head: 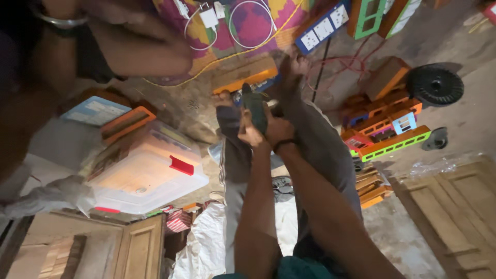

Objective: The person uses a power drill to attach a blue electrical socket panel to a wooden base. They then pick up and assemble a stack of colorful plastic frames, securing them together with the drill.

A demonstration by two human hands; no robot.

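Both hands on the dark green tool [255, 107], held out over my legs above the floor. Left grip [250, 135] and right grip [279, 129] closed round its body. Best kept braced with wrists locked, clear of the red wires [351, 64] beyond.

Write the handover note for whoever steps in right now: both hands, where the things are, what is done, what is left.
Left hand: closed around the lower part of the dark green tool, held over the legs.
Right hand: also wrapped on that tool, right beside the left.
Nearby: an orange panel lies on the floor just beyond the feet; a clear storage box with red latch sits to the left; a stack of orange and green frames and a black wire spool lie to the right.
Done: tool in both hands.
Left: the tool's tip is too blurred to tell whether it touches anything.
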